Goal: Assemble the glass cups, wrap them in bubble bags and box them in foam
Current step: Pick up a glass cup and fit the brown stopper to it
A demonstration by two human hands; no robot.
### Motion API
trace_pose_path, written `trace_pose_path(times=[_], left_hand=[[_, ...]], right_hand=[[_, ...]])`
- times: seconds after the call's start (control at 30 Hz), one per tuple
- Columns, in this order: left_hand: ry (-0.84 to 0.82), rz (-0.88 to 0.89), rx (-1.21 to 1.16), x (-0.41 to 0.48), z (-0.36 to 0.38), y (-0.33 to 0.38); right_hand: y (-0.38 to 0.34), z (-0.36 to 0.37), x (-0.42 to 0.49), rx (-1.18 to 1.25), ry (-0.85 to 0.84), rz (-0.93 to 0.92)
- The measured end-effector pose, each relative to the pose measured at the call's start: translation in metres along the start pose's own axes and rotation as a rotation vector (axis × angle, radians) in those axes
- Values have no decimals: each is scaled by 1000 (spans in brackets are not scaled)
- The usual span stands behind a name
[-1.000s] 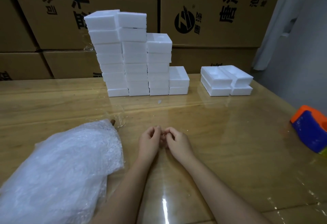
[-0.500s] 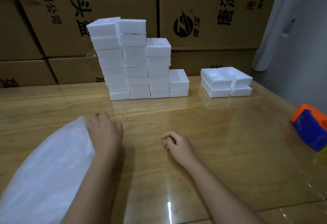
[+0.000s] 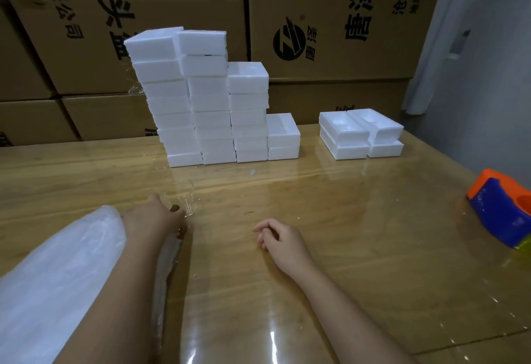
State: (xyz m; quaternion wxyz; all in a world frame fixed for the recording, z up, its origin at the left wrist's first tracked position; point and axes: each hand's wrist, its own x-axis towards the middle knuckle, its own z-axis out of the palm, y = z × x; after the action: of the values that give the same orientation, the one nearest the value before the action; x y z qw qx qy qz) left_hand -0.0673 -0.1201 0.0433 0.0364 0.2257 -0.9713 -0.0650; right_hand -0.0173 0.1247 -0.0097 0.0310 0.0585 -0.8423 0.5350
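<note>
Clear glass cup (image 3: 184, 197) upright, bubble bags (image 3: 57, 263) heaped beside it at left, white foam boxes (image 3: 201, 99) stacked behind

Packing storeroom: stacked cartons (image 3: 178, 4), foam boxes (image 3: 201, 96).

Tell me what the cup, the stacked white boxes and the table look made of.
The cup: clear glass, apparently; the table shows straight through it.
The stacked boxes: matte white foam, probably polystyrene, with soft dull faces.
The table: wood-grain top with a glossy finish; the mirror-like reflections suggest varnish or a clear cover, unclear which.
</note>
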Motion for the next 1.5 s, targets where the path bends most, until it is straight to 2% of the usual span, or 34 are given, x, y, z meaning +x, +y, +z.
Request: trace_pose_path(times=[0.23, 0.33, 0.43, 0.53, 0.63, 0.7, 0.8, 0.9, 1.1, 1.3, 1.37, 1.43, 1.5], left_hand=[[-11, -7, -176, 9, 0, 6], [-3, -1, -69, 4, 4, 22], [78, 17, 53, -6, 8, 35], [113, 41, 78, -10, 11, 38], [88, 58, 25, -12, 13, 39], [82, 70, 11, -13, 13, 39], [64, 80, -48, -16, 13, 40], [59, 79, -96, -20, 14, 43], [138, 106, -194, -25, 18, 46], [126, 157, -257, -36, 21, 58], [133, 138, -152, -39, 17, 55], [242, 90, -50, -46, 12, 53], [455, 174, -210, -60, 13, 56]], right_hand=[[2, 2, 3, 1, -12, -2], [4, 2, 5, -1, -17, 5], [3, 2, 5, 11, 2, 27], [-9, 7, 11, -151, -13, 1], [-37, 21, 27, -172, -117, -5], [-51, 34, 42, -269, -164, 11], [-58, 45, 60, -518, -61, 53], [-52, 43, 68, -563, 4, 64], [-40, 30, 69, -533, 120, 37], [-24, -1, 51, -150, 179, 21], [-16, -16, 45, -87, 164, 14], [-8, -31, 39, -82, 118, -18], [-2, -43, 30, -70, 35, -62]])
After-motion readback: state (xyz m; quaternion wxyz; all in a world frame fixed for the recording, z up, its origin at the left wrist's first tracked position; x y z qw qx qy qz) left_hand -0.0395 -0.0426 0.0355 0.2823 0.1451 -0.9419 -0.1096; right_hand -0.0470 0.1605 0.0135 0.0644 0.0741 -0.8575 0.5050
